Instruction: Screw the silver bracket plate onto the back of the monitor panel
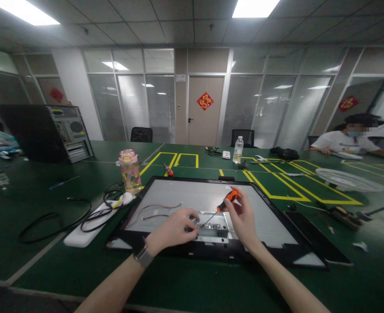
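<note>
A large flat display panel [266,217] with a black frame and a grey metal back lies on the green table in front of me. My right hand [244,219] grips an orange and black screwdriver [228,201] by its handle. The screwdriver is tilted, its shaft pointing down and left to a small circuit board [213,226] low on the panel's back. My left hand [175,228] is closed at the board's left end, its fingertips together near a small dark part I cannot make out. Thin loose wires [156,208] lie on the panel left of the board.
Left of the panel are a white power strip [91,226], black cables and a pink-lidded bottle [129,171]. A computer case [45,132] stands far left. Behind the panel are a red screwdriver [169,171] and a water bottle [238,150]. A black slab [316,237] lies right; a person sits far right.
</note>
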Available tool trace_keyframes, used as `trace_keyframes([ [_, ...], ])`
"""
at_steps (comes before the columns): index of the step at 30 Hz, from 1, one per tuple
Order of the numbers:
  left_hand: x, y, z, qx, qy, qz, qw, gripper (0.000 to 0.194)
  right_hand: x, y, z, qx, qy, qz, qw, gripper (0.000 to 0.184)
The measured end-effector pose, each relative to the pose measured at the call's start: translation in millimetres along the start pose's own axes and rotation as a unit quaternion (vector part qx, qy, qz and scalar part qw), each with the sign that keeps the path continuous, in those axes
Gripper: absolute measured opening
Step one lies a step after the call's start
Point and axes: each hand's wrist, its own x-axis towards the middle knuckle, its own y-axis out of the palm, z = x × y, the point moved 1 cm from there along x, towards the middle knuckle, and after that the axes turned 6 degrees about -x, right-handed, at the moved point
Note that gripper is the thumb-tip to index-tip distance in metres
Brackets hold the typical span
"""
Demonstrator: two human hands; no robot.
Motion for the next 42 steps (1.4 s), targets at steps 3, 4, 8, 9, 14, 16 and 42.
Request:
trace_keyframes([
  [3, 0, 0.5, 2, 0.005, 0.005, 0.000, 1.000, 0.020, 1, -1, -3, 0.009, 0.003, -0.004, 1.000, 0.038],
  [4, 0, 0.5, 2, 0.006, 0.005, -0.001, 1.000, 0.020, 1, -1, -3, 0.011, 0.004, -0.002, 1.000, 0.038],
  [8, -1, -0.1, 1, 0.002, 0.007, 0.000, 1.000, 0.020, 0, 1, 1, 0.008, 0.005, 0.006, 1.000, 0.038],
  [9, -1, -0.3, 1, -0.001, 0.006, 0.000, 1.000, 0.020, 0, 2, 2, 0.007, 0.003, 0.009, 1.000, 0.038],
  [14, 0, -1.3, 1, -0.012, 0.000, 0.007, 1.000, 0.021, -2, 3, 4, 0.005, -0.004, 0.012, 1.000, 0.037],
  [16, 0, -1.2, 2, -0.018, 0.001, 0.008, 1.000, 0.021, -3, 3, 3, 0.003, -0.003, 0.011, 1.000, 0.037],
  [42, 4, 3.6, 9, 0.018, -0.045, -0.136, 0.990, 0.025, -11, 12, 2, -0.038, -0.042, 0.064, 0.996, 0.038],
])
